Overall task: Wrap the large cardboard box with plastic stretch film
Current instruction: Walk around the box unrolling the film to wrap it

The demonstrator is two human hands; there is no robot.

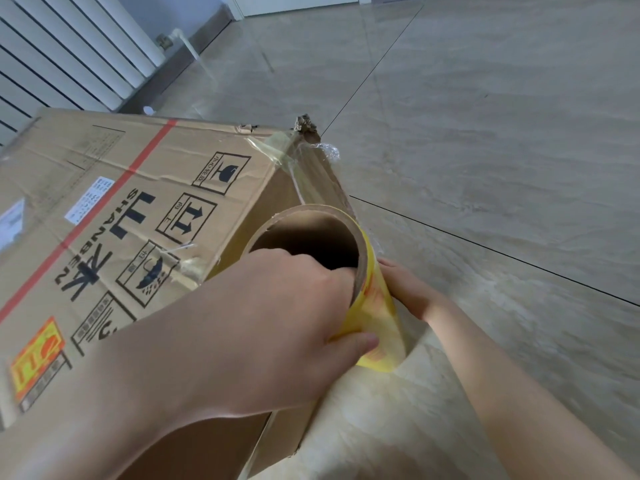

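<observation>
A large brown cardboard box [114, 209] with black handling symbols and a red stripe stands on the floor at the left. Against its right side I hold a stretch film roll [375, 303] upright, with a yellow label and a brown cardboard core. My left hand [277, 317] grips the roll's top end, fingers hooked inside the core and thumb on the outside. My right hand [408, 289] holds the roll lower down from behind, mostly hidden by it. Clear film [318, 181] runs from the roll along the box's side to its torn far corner.
Glossy beige floor tiles [485, 150] with dark joints spread to the right and beyond the box. A white panel radiator [62, 53] with a pipe stands along the wall at the upper left. A white door frame [294, 3] shows at the top.
</observation>
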